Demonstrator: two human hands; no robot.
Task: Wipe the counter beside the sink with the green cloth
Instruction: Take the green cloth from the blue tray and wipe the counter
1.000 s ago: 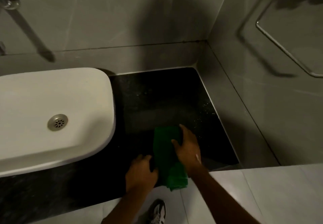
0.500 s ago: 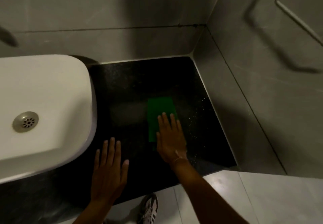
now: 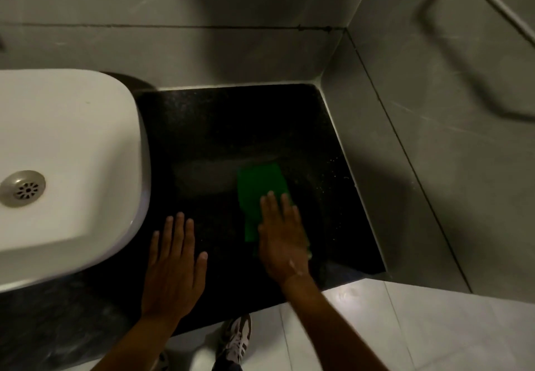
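A smooth white sink (image 3: 86, 150) with rounded corners and a round perforated metal drain (image 3: 22, 188) sat at the left. Just beside it, the left hand (image 3: 173, 266) lay flat on the glossy, speckled black counter (image 3: 220, 127), fingers spread, holding nothing. Further right, the green cloth (image 3: 259, 194), a folded flat rectangle, rested on the counter under the right hand (image 3: 282, 243), whose extended fingers pressed its near end. Grey matte tiled walls (image 3: 434, 139) closed the corner.

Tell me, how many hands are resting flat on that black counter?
2. The left hand lies palm-down on the bare black speckled counter beside the white ceramic sink. The right hand presses flat on the green folded cloth, farther right.
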